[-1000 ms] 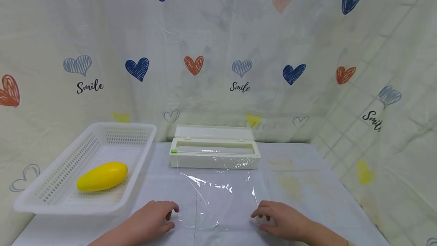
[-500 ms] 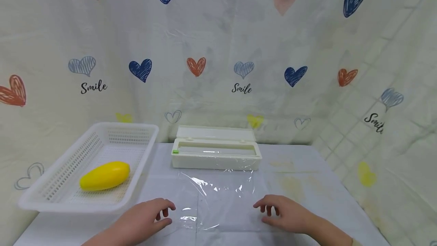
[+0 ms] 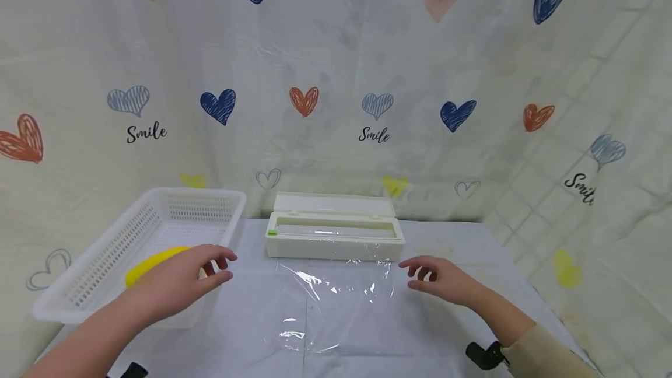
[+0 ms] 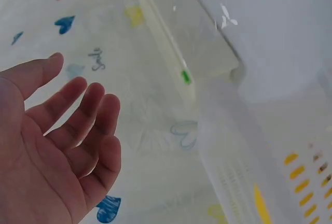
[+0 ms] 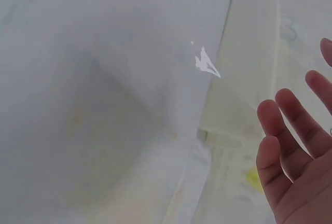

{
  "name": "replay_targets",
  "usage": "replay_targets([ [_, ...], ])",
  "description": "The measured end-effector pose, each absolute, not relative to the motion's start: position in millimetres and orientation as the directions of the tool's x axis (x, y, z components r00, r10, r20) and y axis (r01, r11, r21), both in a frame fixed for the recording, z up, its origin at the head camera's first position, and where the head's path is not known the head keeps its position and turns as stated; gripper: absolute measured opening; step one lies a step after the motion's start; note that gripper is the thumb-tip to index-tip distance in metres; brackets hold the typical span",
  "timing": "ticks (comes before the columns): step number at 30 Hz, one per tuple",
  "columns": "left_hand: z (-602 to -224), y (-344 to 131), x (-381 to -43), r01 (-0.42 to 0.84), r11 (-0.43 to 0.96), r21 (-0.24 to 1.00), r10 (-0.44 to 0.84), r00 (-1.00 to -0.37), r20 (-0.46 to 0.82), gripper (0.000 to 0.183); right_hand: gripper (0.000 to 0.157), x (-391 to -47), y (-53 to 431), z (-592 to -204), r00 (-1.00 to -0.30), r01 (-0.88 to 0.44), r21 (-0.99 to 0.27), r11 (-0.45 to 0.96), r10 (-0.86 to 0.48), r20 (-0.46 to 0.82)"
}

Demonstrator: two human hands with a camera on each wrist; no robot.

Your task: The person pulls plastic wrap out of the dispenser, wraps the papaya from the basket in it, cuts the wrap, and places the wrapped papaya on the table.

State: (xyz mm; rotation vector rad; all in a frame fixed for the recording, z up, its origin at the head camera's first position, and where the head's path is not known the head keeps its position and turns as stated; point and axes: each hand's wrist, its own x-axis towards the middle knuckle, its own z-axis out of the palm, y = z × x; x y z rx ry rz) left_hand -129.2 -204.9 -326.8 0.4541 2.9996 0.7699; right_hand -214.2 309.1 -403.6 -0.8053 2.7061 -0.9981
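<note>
A white dispenser box (image 3: pixel 336 248) with its lid raised stands at the back of the table. From it a sheet of clear plastic wrap (image 3: pixel 328 308) lies spread toward the front. My left hand (image 3: pixel 181 279) hovers over the right part of a white basket (image 3: pixel 220 232), fingers loosely bent and holding nothing. Partly hidden behind that hand, a yellow papaya-shaped fruit (image 3: pixel 152 262) lies in the basket. My right hand (image 3: pixel 438 277) is in the air near the box's right front corner, its fingers relaxed with nothing between them.
A small green tab (image 3: pixel 272 232) sits at the box's left end. Behind the table hangs a curtain (image 3: pixel 336 150) printed with hearts. The white tablecloth (image 3: pixel 446 337) has faint yellowish stains on the right.
Both hands have lifted away from the front of the plastic wrap. The left one moved left and up over the basket, the right one forward toward the box. The wrap stays on the table.
</note>
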Motion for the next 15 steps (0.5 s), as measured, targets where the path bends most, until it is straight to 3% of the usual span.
replay_targets([
  [9,-309.7,-260.5,-169.3,0.227,0.852,0.472,0.257,-0.966,0.001,0.047,0.05,-271.6,315.3,-395.7,-0.907,-0.335,-0.628,0.702,-0.42,0.015],
  [15,-317.1,-288.0,-193.5,0.225,0.862,0.455,0.275,-0.96,-0.046,0.047,0.058,-293.1,316.8,-406.2,-0.928,-0.256,-0.665,0.701,-0.372,-0.035],
])
